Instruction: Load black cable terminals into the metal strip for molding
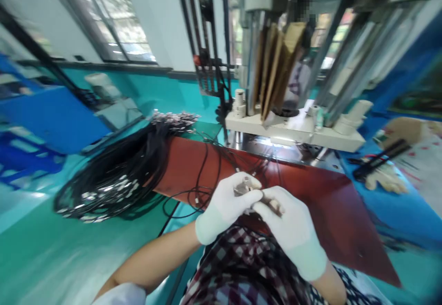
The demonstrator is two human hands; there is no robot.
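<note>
Together, left hand, right hand, pinching small metal connector, over red mat

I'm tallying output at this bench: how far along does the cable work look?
Done: cannot tell; no separate finished pile shows. In hand: the gloved left hand and right hand meet over the red mat, pinching a small metal connector on a thin black cable. Left: seemingly a lot, since a large bundle of black cables with metal ends lies on the green table to the left.
</note>
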